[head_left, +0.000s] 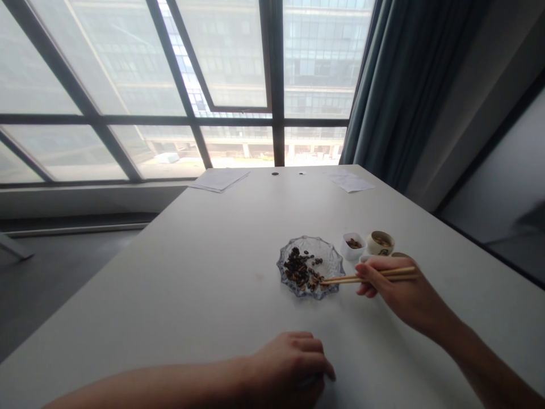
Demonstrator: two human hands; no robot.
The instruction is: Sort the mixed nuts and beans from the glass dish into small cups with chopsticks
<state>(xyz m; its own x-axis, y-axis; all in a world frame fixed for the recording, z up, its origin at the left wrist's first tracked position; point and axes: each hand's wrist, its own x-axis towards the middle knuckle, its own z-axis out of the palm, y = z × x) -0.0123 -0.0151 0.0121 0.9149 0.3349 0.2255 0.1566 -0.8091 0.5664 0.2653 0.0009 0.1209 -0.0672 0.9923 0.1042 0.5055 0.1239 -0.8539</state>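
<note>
My right hand (389,281) grips a pair of wooden chopsticks (347,279), fingers wrapped round their thick end. The chopstick tips reach into a clear glass dish (336,258) with a scalloped rim, among brown striped pieces at its near right side. Dark, seed-like bits (298,267) are heaped on the left of the dish, with a few scattered loose; their exact kind is too small to tell. On the tabletop, nearer to me than the dish, rests my left hand (293,363), closed with its fingers curled under. I see nothing held in it.
Just right of the dish stand a small white cup (353,247) with brown pieces and a cream round pot (380,243) with contents. Another container is partly hidden behind my right hand. Papers (219,180) lie at the white table's (204,272) far end, before the windows.
</note>
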